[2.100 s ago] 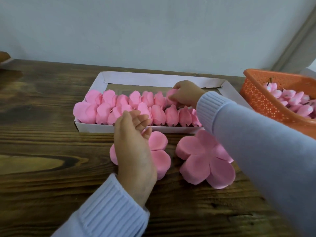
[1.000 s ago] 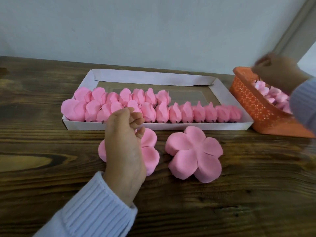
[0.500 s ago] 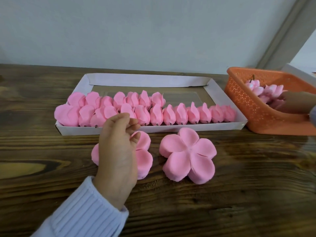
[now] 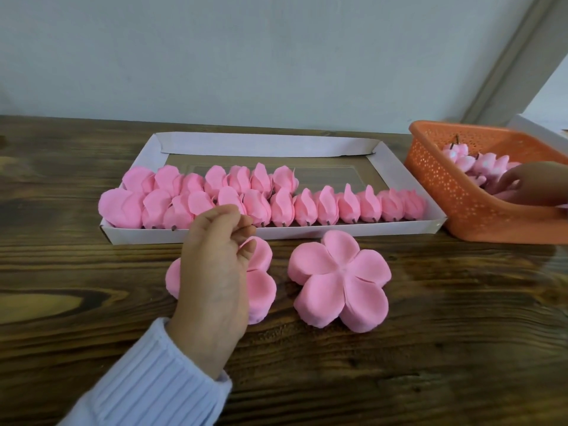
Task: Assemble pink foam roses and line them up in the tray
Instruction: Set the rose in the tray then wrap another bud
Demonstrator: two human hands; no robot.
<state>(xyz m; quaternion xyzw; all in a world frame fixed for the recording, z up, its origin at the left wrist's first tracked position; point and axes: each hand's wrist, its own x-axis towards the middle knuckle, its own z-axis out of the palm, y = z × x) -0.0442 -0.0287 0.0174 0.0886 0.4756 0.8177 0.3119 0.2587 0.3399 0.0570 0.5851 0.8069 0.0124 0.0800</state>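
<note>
The left hand [image 4: 215,265] curls loosely over a petal stack [image 4: 259,281] before the tray [image 4: 399,170] of roses [image 4: 276,207]; any pinch is hidden. The right hand [image 4: 530,186] reaches among buds [image 4: 488,162] in the basket [image 4: 445,186], grip unclear. The foam looks soft, light and easily creased, so take stems.

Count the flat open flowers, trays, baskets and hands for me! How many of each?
flat open flowers: 2
white tray: 1
orange basket: 1
hands: 2, the left hand and the right hand
Total: 6
</note>
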